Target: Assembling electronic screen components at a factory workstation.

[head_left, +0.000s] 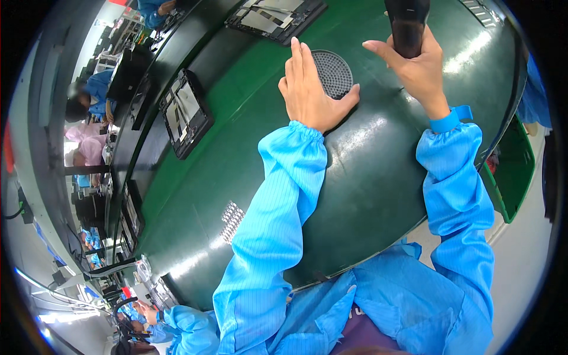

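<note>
Grey perforated disc (337, 71) on a dark green tabletop (367, 207), beside the left hand (310, 97).
The left hand is wide, its palm side overlapping the disc's left edge and thumb at its lower right; whether it grips the disc, I cannot tell. Right of the disc, the right hand (420, 71) holds 1 black handheld tool (409, 26). Small metal parts (232, 220) lie below left of the disc.
</note>
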